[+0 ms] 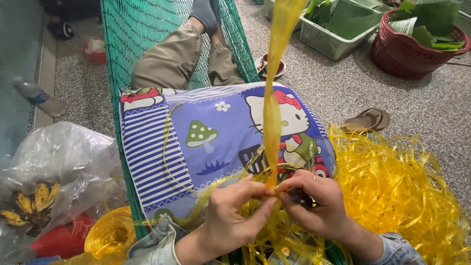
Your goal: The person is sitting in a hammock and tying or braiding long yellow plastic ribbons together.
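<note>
Both hands are pinched together on a flat yellow plastic raffia strip that runs taut from the fingertips straight up out of the top of the view. The left hand is closed on the bottom end of it with thumb and forefinger, and the right hand is closed right next to it, fingertips touching the same spot — there seems to be something small and dark tucked in the right palm, can't tell what.

All this happens over a printed cartoon pillow lying on a green mesh hammock, with the person's legs stretched out past it. A big loose heap of split yellow strands sits to the right, and a wound roll of the same yellow string is down at the left beside a crumpled clear plastic bag.

My read: the step looks like splitting the wide strip into thinner strands, starting at the lower end. The next move probably needs the two pinches to pull apart sideways while the strip stays tight — otherwise the tear wanders off.
</note>
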